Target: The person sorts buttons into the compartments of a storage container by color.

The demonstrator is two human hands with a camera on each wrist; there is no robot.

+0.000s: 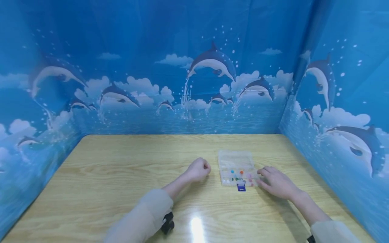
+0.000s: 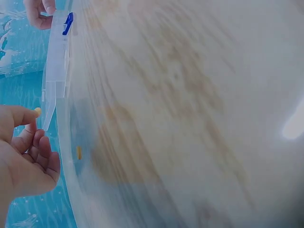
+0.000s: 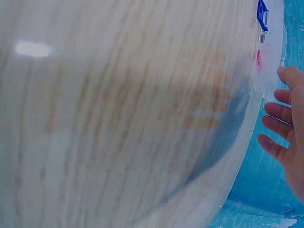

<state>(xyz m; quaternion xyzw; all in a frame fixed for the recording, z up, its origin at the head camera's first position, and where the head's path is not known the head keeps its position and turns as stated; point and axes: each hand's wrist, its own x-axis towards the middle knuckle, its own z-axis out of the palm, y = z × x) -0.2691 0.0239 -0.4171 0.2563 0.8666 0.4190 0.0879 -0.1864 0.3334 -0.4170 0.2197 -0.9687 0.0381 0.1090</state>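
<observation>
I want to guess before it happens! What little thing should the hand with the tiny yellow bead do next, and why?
Probably carry the yellow bead the short way over to the open clear box and drop it into a compartment. The left hand pinches the bead just beside the box, other coloured beads already sit in the compartments, and the right hand rests at the box's other side, seemingly steadying it.

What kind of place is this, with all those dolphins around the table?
Probably a small screened-off recording booth, not a home. A wooden table is walled on three sides by a blue dolphin-print backdrop, and the only item on it is a clear compartment box of small coloured pieces between the person's hands.
</observation>
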